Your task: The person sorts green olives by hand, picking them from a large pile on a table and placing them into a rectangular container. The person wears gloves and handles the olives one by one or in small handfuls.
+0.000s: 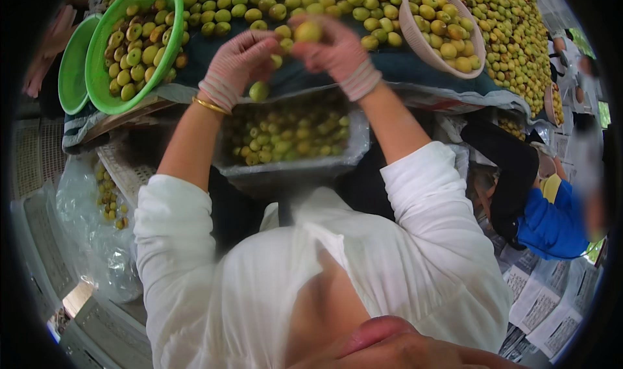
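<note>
Both my hands wear pink-and-white striped gloves and are held over the near edge of a cloth-covered table heaped with green-yellow fruits (253,14), probably jujubes. My right hand (331,52) holds a yellowish fruit (308,31) at its fingertips. My left hand (246,62) is beside it with fingers bent; blur hides whether anything is inside. A green fruit (259,91) is just below my left hand, seemingly in the air. Under the table edge, a plastic-lined crate (292,167) contains many such fruits.
A green plastic basket (178,33) of browner fruits stands at left, overlapping another green basket (65,84). At right is a pink basket (408,43) of yellow fruits. A clear plastic bag (92,242) and crates lie lower left. A person in blue (555,223) sits at right; another person's hands show far left.
</note>
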Motion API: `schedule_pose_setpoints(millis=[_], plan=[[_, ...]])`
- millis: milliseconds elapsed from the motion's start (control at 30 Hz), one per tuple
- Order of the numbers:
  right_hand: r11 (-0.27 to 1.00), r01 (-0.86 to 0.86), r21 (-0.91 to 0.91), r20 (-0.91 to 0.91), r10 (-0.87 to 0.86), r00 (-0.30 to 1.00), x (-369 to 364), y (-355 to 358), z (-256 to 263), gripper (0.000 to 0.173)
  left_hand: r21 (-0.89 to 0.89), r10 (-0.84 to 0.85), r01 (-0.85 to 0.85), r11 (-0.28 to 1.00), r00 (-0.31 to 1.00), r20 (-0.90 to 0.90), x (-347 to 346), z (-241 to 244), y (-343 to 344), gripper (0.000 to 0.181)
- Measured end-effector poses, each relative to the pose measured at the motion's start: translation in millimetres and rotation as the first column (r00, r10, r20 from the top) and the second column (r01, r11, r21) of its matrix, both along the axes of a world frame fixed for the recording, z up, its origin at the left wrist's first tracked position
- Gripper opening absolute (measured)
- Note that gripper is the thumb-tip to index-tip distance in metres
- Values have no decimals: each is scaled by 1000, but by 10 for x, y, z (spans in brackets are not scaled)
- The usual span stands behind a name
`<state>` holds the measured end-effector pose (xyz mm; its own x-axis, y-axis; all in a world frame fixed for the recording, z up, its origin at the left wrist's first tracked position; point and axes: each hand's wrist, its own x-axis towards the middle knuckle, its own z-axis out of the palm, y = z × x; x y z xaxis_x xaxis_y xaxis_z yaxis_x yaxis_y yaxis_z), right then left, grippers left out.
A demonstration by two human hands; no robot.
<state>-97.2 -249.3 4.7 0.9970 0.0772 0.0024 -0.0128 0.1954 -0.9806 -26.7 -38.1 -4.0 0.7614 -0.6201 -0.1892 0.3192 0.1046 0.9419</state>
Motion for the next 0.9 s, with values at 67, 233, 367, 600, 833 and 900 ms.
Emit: schedule_pose_setpoints(millis=[67,233,367,600,833,900], plan=[[937,91,336,110,-135,985,118,-260,-88,35,44,16,-29,999,962,273,259,-109,194,32],[619,185,763,-1,-286,958,299,-1602,-141,18,737,-382,-443,510,651,656,441,-10,690,61],[503,350,790,-85,-476,875,256,-2018,-163,40,879,-561,-329,345,679,474,374,-141,739,93],[313,330,-891,358,36,933,336,-528,-413,66,899,-644,-310,309,627,438,33,-116,416,102],[268,73,-961,144,256,956,240,116,-275,80,773,-571,-379,508,523,632,-75,-119,257,67],[181,21,-983,76,301,950,208,221,-251,78,818,-639,-393,419,513,574,-91,-199,220,83]])
